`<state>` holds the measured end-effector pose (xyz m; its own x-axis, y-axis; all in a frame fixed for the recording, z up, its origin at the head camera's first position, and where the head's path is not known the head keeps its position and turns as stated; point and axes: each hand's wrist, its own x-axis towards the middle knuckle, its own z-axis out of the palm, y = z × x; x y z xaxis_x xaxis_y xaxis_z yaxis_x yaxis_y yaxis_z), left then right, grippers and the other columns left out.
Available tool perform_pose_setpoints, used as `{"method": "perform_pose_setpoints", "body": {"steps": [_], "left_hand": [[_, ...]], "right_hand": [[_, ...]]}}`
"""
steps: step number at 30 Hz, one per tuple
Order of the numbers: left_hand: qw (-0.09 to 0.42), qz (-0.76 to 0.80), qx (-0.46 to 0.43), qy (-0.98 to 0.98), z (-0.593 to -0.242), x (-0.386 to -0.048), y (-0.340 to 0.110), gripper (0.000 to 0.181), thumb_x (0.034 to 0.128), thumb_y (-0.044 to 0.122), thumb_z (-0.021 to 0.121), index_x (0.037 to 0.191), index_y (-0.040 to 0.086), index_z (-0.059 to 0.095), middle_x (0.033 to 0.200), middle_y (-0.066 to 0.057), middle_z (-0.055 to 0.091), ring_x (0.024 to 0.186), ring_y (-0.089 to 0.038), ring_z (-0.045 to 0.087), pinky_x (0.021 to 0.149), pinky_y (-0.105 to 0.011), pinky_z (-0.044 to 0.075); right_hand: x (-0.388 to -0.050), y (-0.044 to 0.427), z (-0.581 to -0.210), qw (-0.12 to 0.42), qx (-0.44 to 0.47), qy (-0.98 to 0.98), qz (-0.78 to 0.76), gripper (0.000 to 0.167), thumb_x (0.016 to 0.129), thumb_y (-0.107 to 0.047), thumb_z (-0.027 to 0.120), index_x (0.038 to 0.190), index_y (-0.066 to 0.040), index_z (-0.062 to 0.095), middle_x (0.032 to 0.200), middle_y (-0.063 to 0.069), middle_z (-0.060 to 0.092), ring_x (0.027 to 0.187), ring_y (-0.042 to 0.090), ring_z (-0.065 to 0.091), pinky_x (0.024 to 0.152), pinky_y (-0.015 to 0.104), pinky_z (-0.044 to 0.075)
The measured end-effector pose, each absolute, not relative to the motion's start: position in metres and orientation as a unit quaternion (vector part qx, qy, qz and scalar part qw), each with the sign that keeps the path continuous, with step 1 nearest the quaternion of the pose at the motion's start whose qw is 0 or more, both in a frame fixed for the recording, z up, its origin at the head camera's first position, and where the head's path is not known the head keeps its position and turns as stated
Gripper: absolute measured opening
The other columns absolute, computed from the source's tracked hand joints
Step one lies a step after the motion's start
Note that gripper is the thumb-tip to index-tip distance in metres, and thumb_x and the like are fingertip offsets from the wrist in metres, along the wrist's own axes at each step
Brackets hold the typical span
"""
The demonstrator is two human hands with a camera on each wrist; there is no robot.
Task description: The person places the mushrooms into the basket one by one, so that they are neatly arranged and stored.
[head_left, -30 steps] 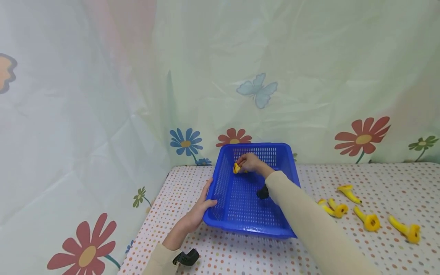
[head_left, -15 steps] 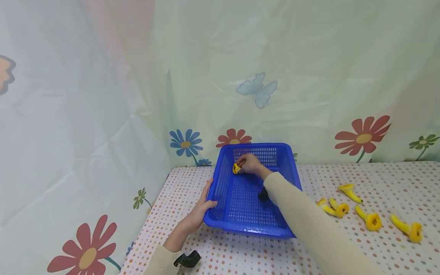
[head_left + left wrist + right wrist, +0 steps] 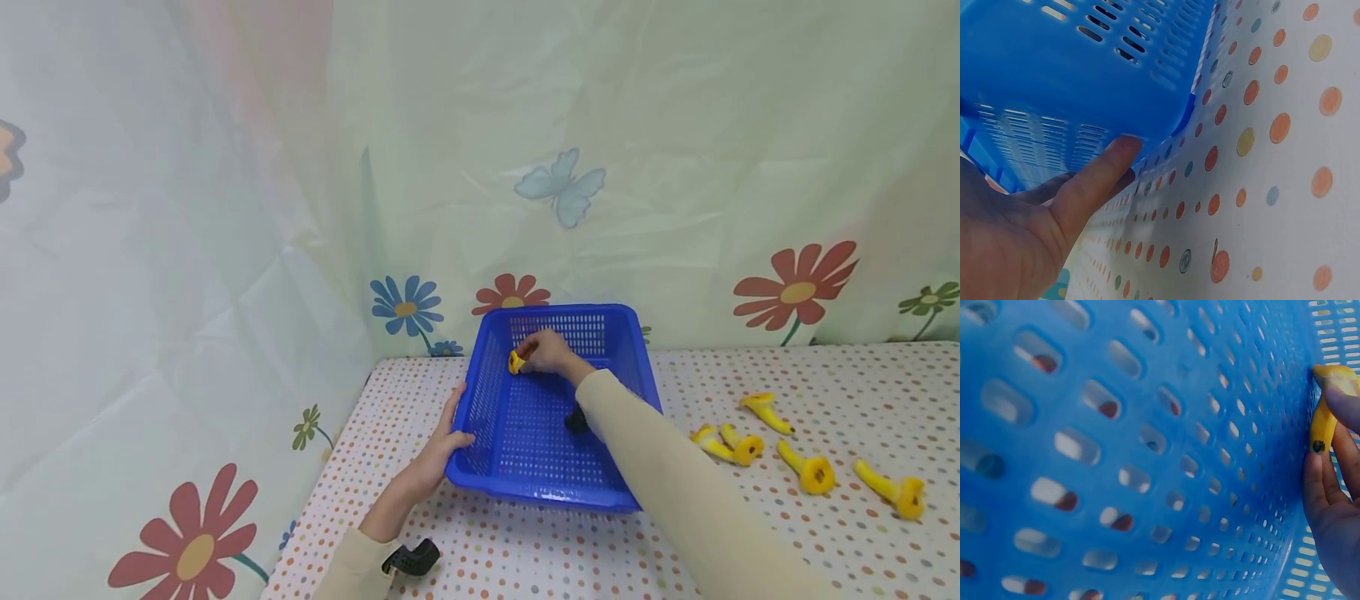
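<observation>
A blue perforated basket [image 3: 555, 493] stands on the dotted table. Inside its far left corner, my right hand [image 3: 551, 352] holds a yellow trumpet-shaped mushroom [image 3: 516, 362]. The right wrist view shows the thumb and fingers of that hand [image 3: 1338, 506] around the mushroom [image 3: 1321, 428], its dark-tipped stem low against the basket floor [image 3: 1166, 450]. My left hand [image 3: 431, 462] rests against the basket's left side, fingers along the outside and thumb at the rim. In the left wrist view the thumb of this hand [image 3: 1054, 219] touches the basket wall [image 3: 1085, 81].
Several yellow mushrooms lie on the table right of the basket, among them one at the back [image 3: 768, 412], one in the middle [image 3: 813, 473] and one far right [image 3: 903, 496]. Behind the table [image 3: 525, 558] hangs a flowered curtain [image 3: 660, 208].
The head view has shifted slightly. Both hands keep nearly the same places at the basket, and the mushroom remains in my right hand.
</observation>
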<state>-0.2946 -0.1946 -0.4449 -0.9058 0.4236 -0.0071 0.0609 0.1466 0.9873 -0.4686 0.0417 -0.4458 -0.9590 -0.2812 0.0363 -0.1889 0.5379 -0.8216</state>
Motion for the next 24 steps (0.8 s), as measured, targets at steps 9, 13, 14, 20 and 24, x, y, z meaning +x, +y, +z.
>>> {"method": "perform_pose_setpoints", "body": {"steps": [9, 13, 14, 20, 24], "left_hand": [[0.144, 0.636, 0.162, 0.741, -0.4465, -0.2937, -0.193, 0.084, 0.0869, 0.017, 0.045, 0.155, 0.034, -0.001, 0.161, -0.009, -0.007, 0.142, -0.039, 0.015, 0.108, -0.059, 0.02], [0.144, 0.631, 0.157, 0.746, -0.445, -0.2931, -0.1944, 0.085, 0.0864, 0.016, 0.045, 0.155, 0.034, -0.001, 0.161, -0.01, -0.007, 0.141, -0.039, 0.016, 0.107, -0.059, 0.021], [0.142, 0.631, 0.155, 0.747, -0.4445, -0.293, -0.1947, 0.085, 0.0861, 0.016, 0.045, 0.155, 0.034, -0.001, 0.161, -0.01, -0.006, 0.141, -0.039, 0.016, 0.107, -0.059, 0.021], [0.14, 0.631, 0.159, 0.746, -0.4441, -0.2936, -0.195, 0.085, 0.0858, 0.017, 0.046, 0.155, 0.036, 0.0, 0.16, -0.009, -0.005, 0.142, -0.038, 0.015, 0.108, -0.059, 0.019], [0.142, 0.632, 0.16, 0.745, -0.4473, -0.2942, -0.1952, 0.085, 0.086, 0.017, 0.045, 0.155, 0.036, 0.0, 0.16, -0.01, -0.004, 0.142, -0.039, 0.015, 0.107, -0.06, 0.02]], "right_hand": [[-0.4673, 0.0421, -0.4452, 0.063, -0.116, 0.876, -0.464, 0.023, 0.083, 0.002, 0.073, 0.106, 0.002, 0.07, 0.102, 0.014, 0.067, 0.095, 0.027, 0.06, 0.083, 0.038, 0.051], [-0.4697, 0.0404, -0.4465, 0.059, -0.119, 0.876, -0.463, 0.021, 0.082, 0.003, 0.073, 0.103, 0.002, 0.071, 0.099, 0.013, 0.067, 0.091, 0.026, 0.061, 0.08, 0.037, 0.052], [-0.4704, 0.0398, -0.4467, 0.059, -0.118, 0.876, -0.463, 0.021, 0.082, 0.003, 0.073, 0.103, 0.001, 0.072, 0.098, 0.013, 0.067, 0.09, 0.026, 0.061, 0.079, 0.036, 0.052], [-0.4725, 0.0388, -0.4466, 0.052, -0.105, 0.882, -0.457, 0.021, 0.081, 0.003, 0.073, 0.102, 0.001, 0.072, 0.098, 0.013, 0.067, 0.09, 0.027, 0.059, 0.081, 0.038, 0.05], [-0.4714, 0.0392, -0.4471, 0.063, -0.089, 0.88, -0.461, 0.02, 0.082, 0.004, 0.073, 0.102, 0.001, 0.072, 0.099, 0.013, 0.067, 0.09, 0.027, 0.059, 0.082, 0.038, 0.05]]}}
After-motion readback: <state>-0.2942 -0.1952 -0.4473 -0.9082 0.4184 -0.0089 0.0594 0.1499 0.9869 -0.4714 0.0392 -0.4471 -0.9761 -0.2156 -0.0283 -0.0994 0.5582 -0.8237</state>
